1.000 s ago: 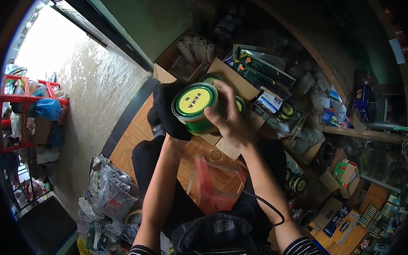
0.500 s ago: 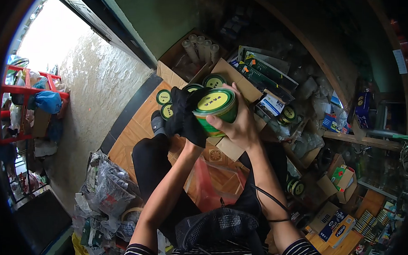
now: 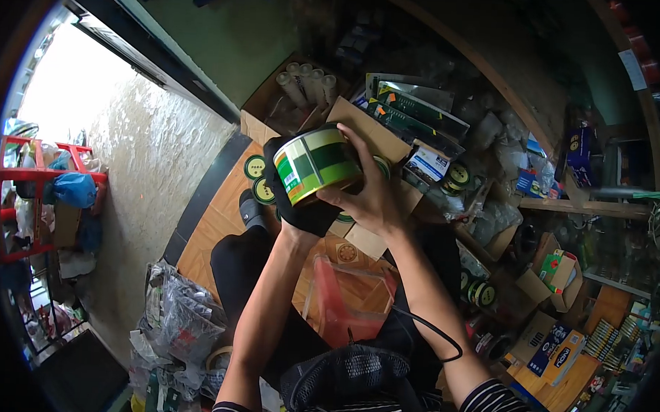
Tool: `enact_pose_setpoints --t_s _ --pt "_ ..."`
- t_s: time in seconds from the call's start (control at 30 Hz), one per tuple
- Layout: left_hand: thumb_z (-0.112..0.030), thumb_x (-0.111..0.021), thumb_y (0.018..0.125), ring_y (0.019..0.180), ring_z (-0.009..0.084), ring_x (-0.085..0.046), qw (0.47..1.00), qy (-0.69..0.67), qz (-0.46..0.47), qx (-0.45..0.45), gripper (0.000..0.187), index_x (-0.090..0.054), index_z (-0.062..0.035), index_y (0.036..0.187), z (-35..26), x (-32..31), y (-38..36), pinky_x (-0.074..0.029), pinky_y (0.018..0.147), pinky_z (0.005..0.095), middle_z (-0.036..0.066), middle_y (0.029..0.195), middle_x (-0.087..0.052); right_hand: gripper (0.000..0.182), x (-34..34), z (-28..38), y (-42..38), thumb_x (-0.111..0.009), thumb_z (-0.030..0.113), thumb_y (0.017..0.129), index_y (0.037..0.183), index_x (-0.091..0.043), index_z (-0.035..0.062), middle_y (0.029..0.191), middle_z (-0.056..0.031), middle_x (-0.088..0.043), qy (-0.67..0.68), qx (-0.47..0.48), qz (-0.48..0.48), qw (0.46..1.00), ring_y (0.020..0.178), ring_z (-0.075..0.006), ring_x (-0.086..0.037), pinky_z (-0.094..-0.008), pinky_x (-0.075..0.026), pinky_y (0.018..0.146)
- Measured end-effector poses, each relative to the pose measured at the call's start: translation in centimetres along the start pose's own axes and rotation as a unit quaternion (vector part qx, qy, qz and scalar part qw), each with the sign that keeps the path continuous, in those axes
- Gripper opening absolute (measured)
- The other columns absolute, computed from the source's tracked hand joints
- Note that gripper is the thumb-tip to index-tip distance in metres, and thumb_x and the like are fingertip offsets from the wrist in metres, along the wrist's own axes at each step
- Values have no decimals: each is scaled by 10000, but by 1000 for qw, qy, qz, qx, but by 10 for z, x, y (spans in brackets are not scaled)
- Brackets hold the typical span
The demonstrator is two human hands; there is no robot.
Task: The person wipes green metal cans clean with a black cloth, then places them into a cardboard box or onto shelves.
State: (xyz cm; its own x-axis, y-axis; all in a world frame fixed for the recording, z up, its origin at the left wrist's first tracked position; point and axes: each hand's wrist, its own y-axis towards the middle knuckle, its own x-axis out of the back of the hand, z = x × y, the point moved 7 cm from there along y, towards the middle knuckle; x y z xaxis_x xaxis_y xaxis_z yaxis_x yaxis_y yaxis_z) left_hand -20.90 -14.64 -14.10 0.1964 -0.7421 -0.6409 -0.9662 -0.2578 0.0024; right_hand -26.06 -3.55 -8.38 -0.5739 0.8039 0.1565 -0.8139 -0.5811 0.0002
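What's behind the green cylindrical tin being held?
Behind the green cylindrical tin, a brown cardboard flap and part of another round green tin show. Whatever the tin, black-gloved left hand and right hand cover can't be seen.

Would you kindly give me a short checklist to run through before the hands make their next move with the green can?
1. Both hands on the green can: ok; the right hand and the black-covered left hand hold it.
2. Can upright: not ok; it is tilted, with its side label facing the camera.
3. Lid seated: cannot tell; its face is turned out of view.
4. Barcode visible: ok; it shows on the can's side.
5. Space inside the cardboard box: cannot tell; the can and hands block much of it.
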Motion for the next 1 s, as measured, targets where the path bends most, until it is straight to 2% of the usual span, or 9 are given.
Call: enact_pose_setpoints --t_s 0.03,0.2,0.33,0.47,0.5,0.6,0.73,0.87,1.0 --pt "-398 -547 1048 1251 276 -621 999 38 7 -5 523 -451 -44 1420 0 4 -2 -518 1072 433 156 1345 -614 1180 1 -2 0 -874 622 719 1552 -307 7 1446 -239 -452 -22 24 -21 999 1392 -368 -451 -456 -408 1141" --pt "-627 -471 1021 1297 314 -589 951 -255 -55 165 767 -426 -42 1516 11 -6 -16 -470 1122 463 173 1448 -561 1092 11 7 -6 -931 540 678 1476 -372 45 1274 -202 -497 -246 142 -155 946 1240 -349 -528 -449 -492 1013" --pt "-714 -412 996 1316 330 -582 970 -69 -82 218 867 -421 -23 1519 6 -2 -19 -484 1116 453 224 1451 -550 1053 17 14 -2 -944 510 664 1464 -412 80 1292 -182 -508 -257 195 -113 940 1235 -352 -533 -467 -498 995" --pt "-756 -391 974 1296 331 -602 974 -59 -45 216 904 -436 -31 1512 2 11 -15 -509 1092 459 224 1457 -548 1015 18 5 -6 -704 735 831 1544 -374 93 1496 -170 -465 52 96 33 993 1399 -321 -465 -450 -383 1151" --pt "-755 -389 973 1293 330 -605 970 -94 -57 216 903 -441 -30 1508 7 16 -14 -515 1087 458 220 1460 -547 991 19 -1 -5 -528 799 911 1574 -346 85 1562 -170 -420 50 49 40 997 1475 -286 -376 -440 -314 1194" --pt "-653 -498 970 1242 288 -624 978 -90 -48 180 811 -464 -19 1474 12 26 -16 -521 1055 427 175 1414 -577 905 23 -19 -9 -504 739 969 1565 -360 74 1537 -173 -449 -55 -43 -22 997 1469 -280 -386 -424 -325 1185" --pt "-443 -710 920 1133 181 -638 994 4 -22 106 660 -543 12 1367 2 22 -12 -510 993 341 95 1261 -649 965 2 -22 -17 -559 744 936 1530 -378 5 1446 -154 -527 174 -107 3 979 1349 -241 -502 -377 -392 1132" --pt "-279 -783 853 1088 153 -627 991 123 -31 37 594 -574 27 1318 -21 4 -8 -496 971 316 79 1203 -665 914 5 -21 -11 -692 608 917 1494 -372 -25 1399 -146 -552 164 -88 9 983 1288 -211 -537 -378 -424 1101" --pt "-458 -747 914 1120 179 -615 975 211 -58 27 690 -539 26 1360 -27 2 -8 -489 976 324 87 1230 -648 903 0 -14 -7 -810 411 887 1477 -315 -60 1382 -211 -552 24 -28 1 999 1291 -283 -560 -413 -440 1091"
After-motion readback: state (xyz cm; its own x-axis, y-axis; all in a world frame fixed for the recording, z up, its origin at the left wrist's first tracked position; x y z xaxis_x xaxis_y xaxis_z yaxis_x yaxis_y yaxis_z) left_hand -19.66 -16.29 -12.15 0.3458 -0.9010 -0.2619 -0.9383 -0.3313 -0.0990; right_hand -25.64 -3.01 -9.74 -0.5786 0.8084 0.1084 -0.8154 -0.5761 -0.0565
